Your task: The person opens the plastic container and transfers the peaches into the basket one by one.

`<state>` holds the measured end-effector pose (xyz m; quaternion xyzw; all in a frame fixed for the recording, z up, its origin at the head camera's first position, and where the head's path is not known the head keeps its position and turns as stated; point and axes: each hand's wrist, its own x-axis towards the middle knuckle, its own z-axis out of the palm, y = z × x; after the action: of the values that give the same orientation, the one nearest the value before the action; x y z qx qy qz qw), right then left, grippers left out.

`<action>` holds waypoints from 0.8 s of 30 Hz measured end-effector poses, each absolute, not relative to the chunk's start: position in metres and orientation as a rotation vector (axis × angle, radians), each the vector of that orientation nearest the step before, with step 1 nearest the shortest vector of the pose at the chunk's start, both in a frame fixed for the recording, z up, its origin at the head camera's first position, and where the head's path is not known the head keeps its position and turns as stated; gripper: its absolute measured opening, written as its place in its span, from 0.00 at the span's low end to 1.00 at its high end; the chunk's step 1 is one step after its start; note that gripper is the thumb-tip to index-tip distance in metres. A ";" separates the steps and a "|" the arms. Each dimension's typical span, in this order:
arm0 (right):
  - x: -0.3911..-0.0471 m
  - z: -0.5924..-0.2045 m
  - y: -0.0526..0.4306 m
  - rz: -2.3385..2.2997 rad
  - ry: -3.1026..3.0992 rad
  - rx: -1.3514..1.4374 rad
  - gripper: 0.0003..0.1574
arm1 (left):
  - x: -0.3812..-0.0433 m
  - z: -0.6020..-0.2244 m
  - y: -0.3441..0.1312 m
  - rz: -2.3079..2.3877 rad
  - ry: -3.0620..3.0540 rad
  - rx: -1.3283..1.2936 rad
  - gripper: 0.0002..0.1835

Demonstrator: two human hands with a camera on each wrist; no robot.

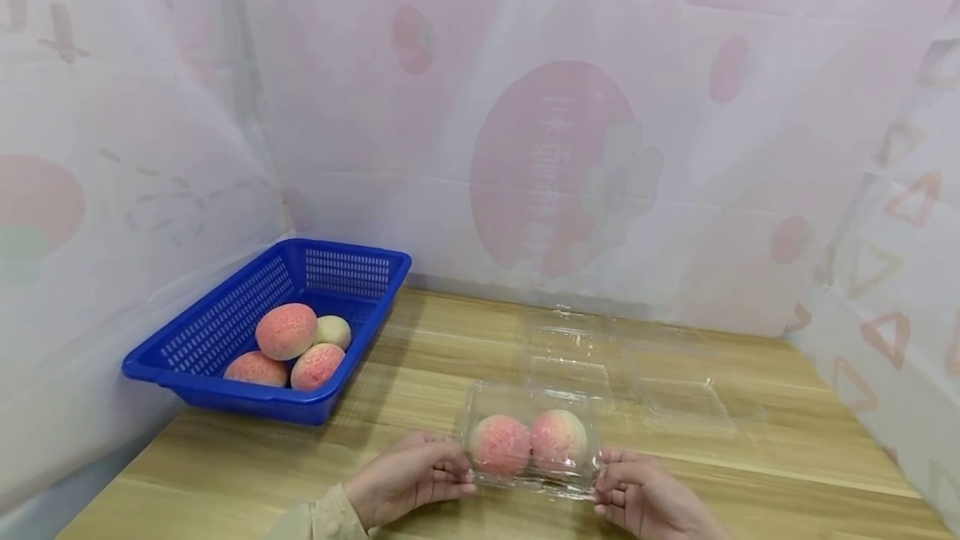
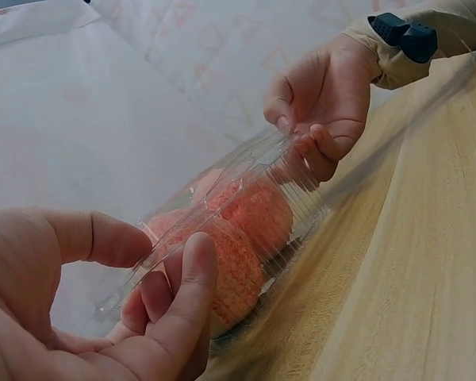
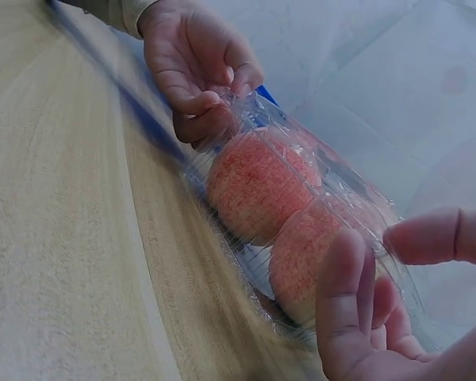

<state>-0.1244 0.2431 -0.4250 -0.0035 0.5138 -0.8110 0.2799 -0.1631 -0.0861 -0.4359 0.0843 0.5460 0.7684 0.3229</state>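
A clear plastic clamshell box (image 1: 497, 400) with its lid down over two pink-and-cream peaches (image 1: 501, 445) lies near the front of the table, between both hands. At its left end my left hand (image 1: 415, 473) pinches the rim between thumb and fingers. My right hand (image 1: 647, 492) grips the right front corner the same way. In the left wrist view the peaches (image 2: 236, 270) sit side by side behind the ribbed plastic wall. From the right wrist, the box's edge (image 3: 333, 194) runs from one hand to the other.
A blue slotted basket (image 1: 240, 402) with several peaches (image 1: 287, 332) stands at the left. Behind the held box, more clear plastic boxes (image 1: 686, 390) lie on the wooden table (image 1: 427, 348). Printed white sheets (image 1: 360, 107) hang at the back and both sides.
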 end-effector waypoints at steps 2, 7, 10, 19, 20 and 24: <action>-0.125 -0.425 0.243 -2.169 1.366 -0.018 0.13 | -0.163 -0.435 -0.087 2.011 1.430 0.232 0.04; -0.124 -0.425 0.246 -2.111 1.414 -0.006 0.14 | -0.161 -0.427 -0.090 1.966 1.624 0.276 0.05; -0.121 -0.425 0.250 -2.069 1.534 -0.007 0.22 | -0.157 -0.412 -0.093 1.839 1.977 0.329 0.18; -0.117 -0.404 0.236 -2.001 2.228 -0.038 0.51 | -0.165 -0.379 -0.092 1.302 2.697 1.056 0.30; -0.117 -0.402 0.232 -1.965 2.291 -0.049 0.54 | -0.168 -0.379 -0.091 1.247 2.709 1.170 0.32; -0.116 -0.400 0.221 -1.849 2.407 -0.117 0.66 | -0.182 -0.384 -0.083 1.071 2.643 1.494 0.42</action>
<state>-0.1165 0.2206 -0.4003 -0.0385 0.7914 -0.6079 0.0518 -0.1820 -0.0830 -0.3843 0.4636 0.8204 0.3325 -0.0388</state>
